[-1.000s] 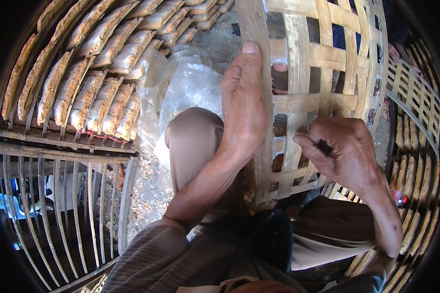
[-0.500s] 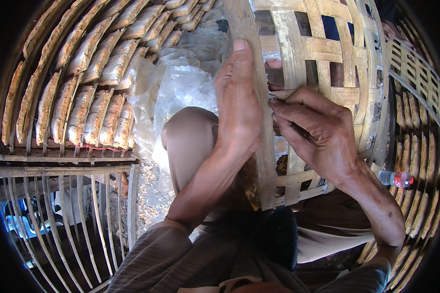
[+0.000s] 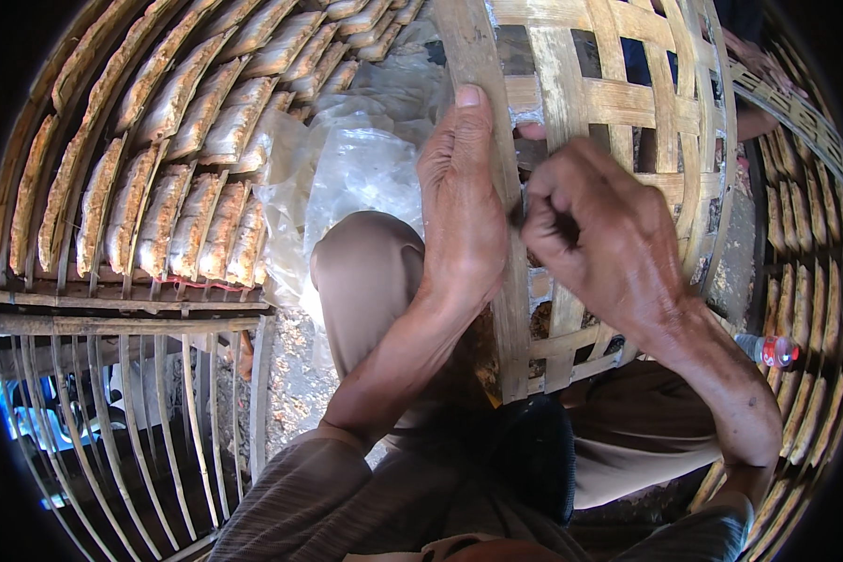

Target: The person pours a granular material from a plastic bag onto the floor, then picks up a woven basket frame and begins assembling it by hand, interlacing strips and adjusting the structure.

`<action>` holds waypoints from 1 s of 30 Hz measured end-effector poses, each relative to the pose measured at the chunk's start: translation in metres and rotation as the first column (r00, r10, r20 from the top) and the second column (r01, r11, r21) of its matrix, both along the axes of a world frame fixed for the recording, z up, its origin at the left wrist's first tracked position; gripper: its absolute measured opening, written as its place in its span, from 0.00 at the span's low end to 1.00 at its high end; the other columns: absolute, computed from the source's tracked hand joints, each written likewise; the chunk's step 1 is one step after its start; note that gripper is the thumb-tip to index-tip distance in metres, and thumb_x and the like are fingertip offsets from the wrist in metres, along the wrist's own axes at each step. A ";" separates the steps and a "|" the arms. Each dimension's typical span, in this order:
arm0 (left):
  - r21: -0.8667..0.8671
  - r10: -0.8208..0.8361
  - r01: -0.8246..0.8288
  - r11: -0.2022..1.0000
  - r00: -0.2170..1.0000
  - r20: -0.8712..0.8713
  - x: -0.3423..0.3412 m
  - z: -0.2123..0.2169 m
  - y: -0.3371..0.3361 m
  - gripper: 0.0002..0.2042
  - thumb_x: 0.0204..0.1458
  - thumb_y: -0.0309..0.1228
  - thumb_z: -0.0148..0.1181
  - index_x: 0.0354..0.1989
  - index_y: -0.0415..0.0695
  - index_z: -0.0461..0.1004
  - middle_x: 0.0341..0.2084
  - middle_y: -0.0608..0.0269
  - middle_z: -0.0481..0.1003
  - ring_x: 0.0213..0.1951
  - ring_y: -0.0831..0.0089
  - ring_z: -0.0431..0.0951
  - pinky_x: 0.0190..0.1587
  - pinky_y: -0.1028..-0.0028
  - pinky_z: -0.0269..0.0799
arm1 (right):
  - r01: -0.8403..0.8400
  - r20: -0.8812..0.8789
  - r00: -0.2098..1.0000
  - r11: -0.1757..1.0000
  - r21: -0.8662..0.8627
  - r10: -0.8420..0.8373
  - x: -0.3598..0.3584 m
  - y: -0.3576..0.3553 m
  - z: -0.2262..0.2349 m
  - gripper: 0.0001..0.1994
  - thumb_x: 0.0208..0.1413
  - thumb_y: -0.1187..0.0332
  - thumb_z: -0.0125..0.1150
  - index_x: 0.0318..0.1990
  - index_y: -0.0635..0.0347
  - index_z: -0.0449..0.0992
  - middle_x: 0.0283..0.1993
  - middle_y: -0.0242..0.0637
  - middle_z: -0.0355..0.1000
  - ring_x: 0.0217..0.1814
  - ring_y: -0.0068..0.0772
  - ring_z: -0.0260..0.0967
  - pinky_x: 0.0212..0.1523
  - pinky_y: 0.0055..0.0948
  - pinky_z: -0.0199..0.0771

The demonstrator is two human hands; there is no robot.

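Note:
A panel of woven bamboo strips (image 3: 628,100) stands tilted in front of me, above my lap. Along its left side runs a flat bamboo slat (image 3: 482,56). My left hand (image 3: 465,211) is closed round this slat, thumb laid along its face; fingertips show through a gap in the weave. Close to the slat's inner side, my right hand (image 3: 618,244) has its fingers curled together over the weave. Motion blurs those fingertips, and whatever they may pinch is hidden.
Slatted racks at left carry rows of crusty whitish-brown slabs (image 3: 159,220); similar rows (image 3: 796,309) stand at right. Crumpled clear plastic sheeting (image 3: 361,155) lies beyond my knee. A plastic bottle with a red label (image 3: 776,351) is at right. Another person's arm (image 3: 754,122) shows near a second woven panel (image 3: 796,117).
My right hand has shifted up slightly, its fingers curling more tightly and blurring. My left hand keeps its grip. At far right, the second woven panel has tilted and another person's arm shows more.

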State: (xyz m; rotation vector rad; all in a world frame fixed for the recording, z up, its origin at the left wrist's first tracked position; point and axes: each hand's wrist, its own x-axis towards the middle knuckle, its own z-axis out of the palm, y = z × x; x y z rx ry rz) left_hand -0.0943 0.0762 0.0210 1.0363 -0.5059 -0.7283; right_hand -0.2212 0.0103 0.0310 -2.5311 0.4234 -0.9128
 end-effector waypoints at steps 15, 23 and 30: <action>0.029 -0.018 0.016 0.999 0.998 0.053 0.018 -0.002 0.014 0.27 0.76 0.53 0.45 0.58 0.38 0.76 0.46 0.53 0.81 0.45 0.68 0.82 0.48 0.68 0.80 | -0.116 -0.012 0.993 0.986 0.119 0.119 -0.011 -0.008 0.012 0.17 0.55 0.78 0.77 0.52 0.61 0.82 0.35 0.33 0.73 0.28 0.20 0.71 0.25 0.25 0.74; 0.024 -0.076 0.073 0.997 0.982 0.173 0.010 -0.004 0.007 0.30 0.76 0.55 0.45 0.58 0.36 0.76 0.46 0.52 0.81 0.42 0.69 0.82 0.46 0.69 0.80 | -0.175 -0.006 0.983 0.948 0.265 0.183 -0.006 -0.027 0.008 0.12 0.55 0.81 0.75 0.47 0.65 0.85 0.38 0.36 0.77 0.30 0.25 0.76 0.31 0.27 0.77; 0.105 -0.088 0.083 0.991 0.995 0.047 0.012 -0.004 0.007 0.30 0.75 0.57 0.46 0.57 0.37 0.76 0.45 0.54 0.81 0.36 0.67 0.83 0.39 0.68 0.82 | -0.219 -0.006 0.975 0.972 0.080 0.220 -0.011 -0.018 0.000 0.11 0.54 0.82 0.75 0.44 0.66 0.85 0.38 0.36 0.78 0.37 0.31 0.78 0.36 0.30 0.80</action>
